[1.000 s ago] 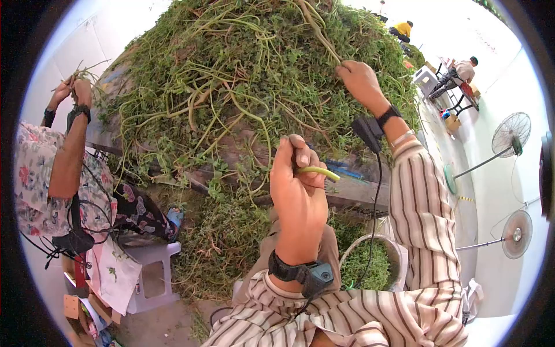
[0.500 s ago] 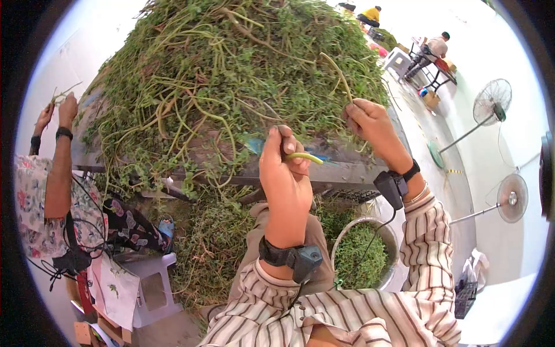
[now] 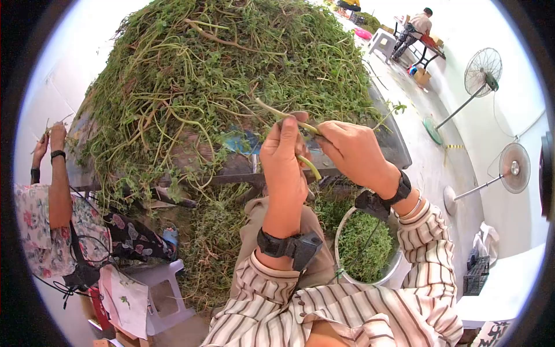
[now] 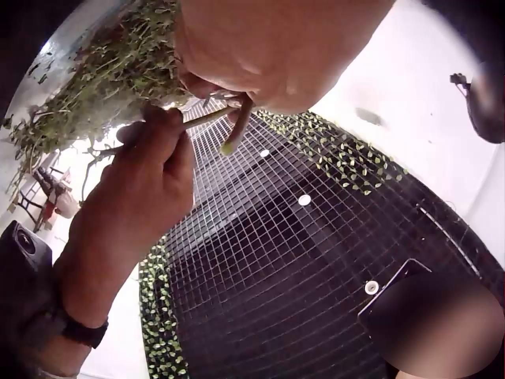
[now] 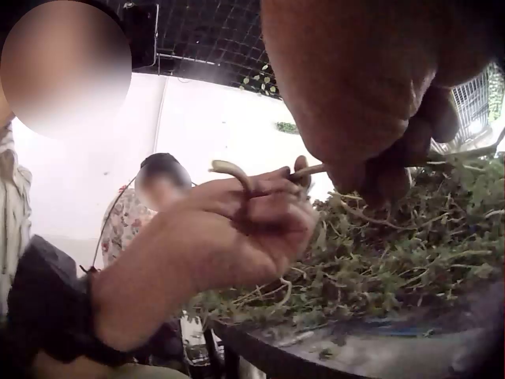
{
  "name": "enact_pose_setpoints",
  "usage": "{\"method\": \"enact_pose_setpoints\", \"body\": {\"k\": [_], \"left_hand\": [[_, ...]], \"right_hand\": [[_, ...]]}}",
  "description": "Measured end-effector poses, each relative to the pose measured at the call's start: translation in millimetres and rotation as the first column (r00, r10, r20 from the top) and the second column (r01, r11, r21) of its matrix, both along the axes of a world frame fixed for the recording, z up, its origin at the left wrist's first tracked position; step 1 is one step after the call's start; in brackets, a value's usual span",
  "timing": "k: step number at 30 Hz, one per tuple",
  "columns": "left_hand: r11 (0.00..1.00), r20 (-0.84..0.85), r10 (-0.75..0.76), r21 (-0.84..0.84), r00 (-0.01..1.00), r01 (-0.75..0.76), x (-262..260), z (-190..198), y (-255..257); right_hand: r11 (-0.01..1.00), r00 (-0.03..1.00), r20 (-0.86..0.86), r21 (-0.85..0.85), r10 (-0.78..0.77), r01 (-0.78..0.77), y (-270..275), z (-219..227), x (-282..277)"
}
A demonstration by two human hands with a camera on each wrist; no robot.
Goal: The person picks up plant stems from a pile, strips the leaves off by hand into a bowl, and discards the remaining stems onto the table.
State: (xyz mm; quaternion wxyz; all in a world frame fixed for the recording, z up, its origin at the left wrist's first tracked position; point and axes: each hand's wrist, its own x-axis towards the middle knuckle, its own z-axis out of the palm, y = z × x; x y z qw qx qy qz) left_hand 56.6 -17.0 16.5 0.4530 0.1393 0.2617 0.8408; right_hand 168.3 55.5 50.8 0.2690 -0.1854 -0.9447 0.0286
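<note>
My left hand [image 3: 284, 168] and right hand [image 3: 357, 151] are close together in front of a big heap of leafy stems [image 3: 231, 75]. A pale green stem [image 3: 267, 107] runs from the left thumb and finger across to the right fingertips, which pinch it. From behind the right hand a leafy sprig [image 3: 398, 109] sticks out. A short, thick green stem piece [image 3: 310, 166] juts from the curled left fingers. The left wrist view shows the stem [image 4: 207, 118] stretched between both hands; the right wrist view shows the curved stem piece [image 5: 230, 172] over the left fingers.
The heap lies on a dark table [image 3: 396, 141]. A bucket [image 3: 395, 267] of small leafy greens stands below it on the right, and more stems [image 3: 217, 243] lie beneath. At the left are another person's hands [image 3: 56, 139] and a white stool [image 3: 173, 298]. Fans [image 3: 514, 166] stand right.
My right hand has come down and left from the heap, bringing a stem to the left hand. The left hand has kept its green stem piece; the head view has shifted.
</note>
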Motion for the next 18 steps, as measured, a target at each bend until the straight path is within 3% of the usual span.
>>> {"method": "enact_pose_setpoints", "body": {"k": [5,7,11,14,17,18], "left_hand": [[0.997,-0.045,0.075,0.005,0.996,-0.075,-1,-3,0],[0.990,-0.035,0.142,-0.015,0.989,-0.142,1,-4,2],[0.995,-0.023,0.101,-0.001,0.995,-0.101,-1,-5,-1],[0.979,-0.011,0.197,0.048,0.980,-0.197,-11,-3,-3],[0.946,0.052,0.299,0.119,0.953,-0.303,-35,2,-12],[0.946,0.055,0.299,0.115,0.953,-0.304,-39,0,-12]], "right_hand": [[0.998,1.000,0.006,0.056,0.004,-0.004,12,-4,9],[0.993,0.995,0.068,0.099,-0.071,0.064,19,-11,17],[0.991,0.983,0.124,0.054,-0.132,0.127,31,-17,32],[0.989,0.989,0.038,0.047,-0.142,0.141,43,-23,46],[0.968,0.972,0.054,-0.091,-0.228,0.232,53,-24,66],[0.946,0.969,0.009,-0.215,-0.247,0.243,50,-20,70]]}}
